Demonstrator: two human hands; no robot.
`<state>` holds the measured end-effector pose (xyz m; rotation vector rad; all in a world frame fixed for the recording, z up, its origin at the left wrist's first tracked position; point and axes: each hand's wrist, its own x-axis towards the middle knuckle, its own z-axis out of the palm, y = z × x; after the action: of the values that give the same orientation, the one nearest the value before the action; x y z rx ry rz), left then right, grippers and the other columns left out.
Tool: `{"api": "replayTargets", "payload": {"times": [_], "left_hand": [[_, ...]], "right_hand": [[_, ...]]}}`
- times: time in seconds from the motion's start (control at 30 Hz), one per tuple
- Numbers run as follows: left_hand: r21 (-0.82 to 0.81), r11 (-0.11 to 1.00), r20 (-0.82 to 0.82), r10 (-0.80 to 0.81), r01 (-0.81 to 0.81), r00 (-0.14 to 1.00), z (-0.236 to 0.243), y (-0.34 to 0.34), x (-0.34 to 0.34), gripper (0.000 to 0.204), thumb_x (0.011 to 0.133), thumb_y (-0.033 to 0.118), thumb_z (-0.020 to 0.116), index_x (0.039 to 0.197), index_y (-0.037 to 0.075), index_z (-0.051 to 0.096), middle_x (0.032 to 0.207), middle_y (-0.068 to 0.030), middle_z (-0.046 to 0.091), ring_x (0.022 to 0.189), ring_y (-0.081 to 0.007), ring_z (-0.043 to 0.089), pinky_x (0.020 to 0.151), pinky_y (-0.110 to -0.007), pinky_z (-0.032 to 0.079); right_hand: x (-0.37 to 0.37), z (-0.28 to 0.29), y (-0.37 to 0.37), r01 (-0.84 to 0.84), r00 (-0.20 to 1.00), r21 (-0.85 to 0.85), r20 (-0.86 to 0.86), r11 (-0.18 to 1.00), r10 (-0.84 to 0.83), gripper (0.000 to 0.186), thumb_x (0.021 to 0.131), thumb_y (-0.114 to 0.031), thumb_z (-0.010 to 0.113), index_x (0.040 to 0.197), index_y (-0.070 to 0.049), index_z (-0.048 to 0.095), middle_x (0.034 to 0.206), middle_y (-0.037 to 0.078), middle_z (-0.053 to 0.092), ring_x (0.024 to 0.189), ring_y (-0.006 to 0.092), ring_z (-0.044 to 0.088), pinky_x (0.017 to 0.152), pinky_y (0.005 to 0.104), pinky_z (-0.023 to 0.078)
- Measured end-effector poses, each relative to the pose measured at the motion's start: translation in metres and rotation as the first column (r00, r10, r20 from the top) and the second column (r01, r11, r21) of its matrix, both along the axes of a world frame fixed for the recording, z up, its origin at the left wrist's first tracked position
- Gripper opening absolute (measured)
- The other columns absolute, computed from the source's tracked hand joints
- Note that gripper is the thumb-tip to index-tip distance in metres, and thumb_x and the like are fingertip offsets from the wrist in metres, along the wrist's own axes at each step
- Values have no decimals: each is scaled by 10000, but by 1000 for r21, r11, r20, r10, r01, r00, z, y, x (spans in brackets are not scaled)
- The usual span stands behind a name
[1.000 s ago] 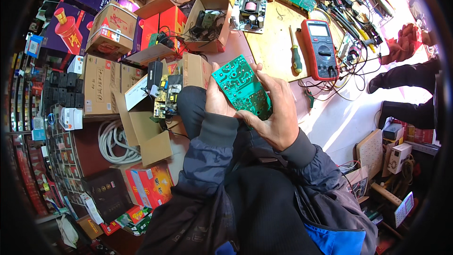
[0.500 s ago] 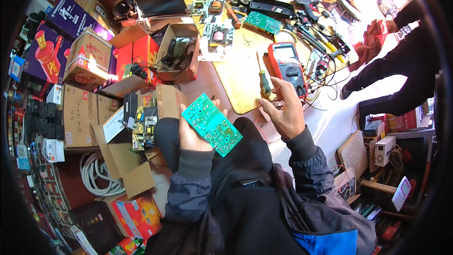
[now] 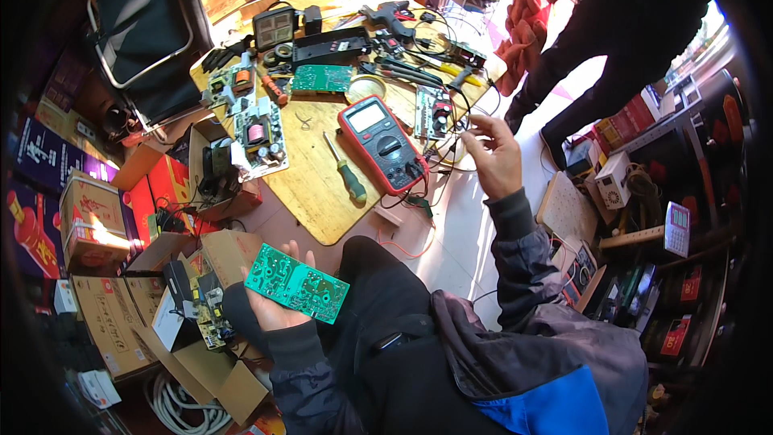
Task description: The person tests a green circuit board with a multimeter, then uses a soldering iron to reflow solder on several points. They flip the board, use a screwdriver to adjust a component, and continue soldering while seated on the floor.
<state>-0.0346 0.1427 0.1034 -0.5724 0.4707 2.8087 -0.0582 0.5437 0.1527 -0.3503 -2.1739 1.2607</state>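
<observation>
A green circuit board (image 3: 298,283) rests in my left hand (image 3: 278,306), tilted above my lap, its soldered side showing; the fingers support it from beneath and behind. My right hand (image 3: 498,163) is stretched out past the table's right edge, beside dark cables (image 3: 456,135). Its thumb and fingers are apart, and I see nothing held between them. On the wooden table, a red multimeter (image 3: 382,145) lies face up to the left of this hand. A screwdriver (image 3: 348,174) with a green and yellow handle lies left of the meter.
Open circuit boards with coils (image 3: 258,135) sit at the table's left. Farther back are another green board (image 3: 322,79), a black tray (image 3: 331,46) and a glue gun (image 3: 391,19). Cartons (image 3: 105,326) crowd the left floor. A person in dark trousers (image 3: 555,72) stands at the right.
My right hand has moved from beside the screwdriver to the cables right of the multimeter. My view has turned rightward; the green board is still in my left hand.
</observation>
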Motion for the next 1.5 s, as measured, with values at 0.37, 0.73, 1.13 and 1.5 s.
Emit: {"api": "replayTargets", "payload": {"times": [0.37, 0.73, 1.13, 1.5], "left_hand": [[-64, 996, -39, -62, 59, 997, 8, 13, -3, 572, 1013, 595, 567, 1208, 69, 682, 1237, -165, 701, 1269, -330, 614, 1166, -605, 405], [-94, 994, 2, -62, 62, 998, 10, 13, -4, 619, 1007, 607, 569, 1280, 58, 658, 1269, -173, 683, 1298, -343, 587, 1182, -611, 390], [-200, 960, -210, -236, 195, 949, 36, 19, -38, 628, 1016, 589, 565, 1268, 24, 673, 1308, -163, 680, 1344, -343, 553, 1220, -583, 352], [-12, 957, -278, -283, 291, 918, -27, 66, -105, 541, 948, 543, 696, 1103, 25, 670, 1134, -99, 694, 1340, -293, 554, 1184, -619, 389]], "right_hand": [[9, -33, 42, 100, 995, -55, 9, 993, -99, 307, 925, -110, 744, 1200, 18, 700, 1087, 93, 704, 965, 161, 689, 855, 295, 555], [34, -61, 66, 209, 966, -102, 177, 973, -189, 342, 937, -174, 754, 1212, 23, 701, 1107, 98, 732, 998, 160, 680, 900, 294, 541], [85, -249, 118, 346, 888, -366, 424, 864, -176, 367, 890, -166, 763, 1198, 22, 694, 1055, 115, 750, 916, 173, 702, 825, 304, 561], [57, -386, 90, 324, 607, -178, 792, 929, -60, 607, 801, -213, 827, 1335, -1, 633, 1144, 187, 736, 1058, 290, 720, 943, 366, 558]]}}
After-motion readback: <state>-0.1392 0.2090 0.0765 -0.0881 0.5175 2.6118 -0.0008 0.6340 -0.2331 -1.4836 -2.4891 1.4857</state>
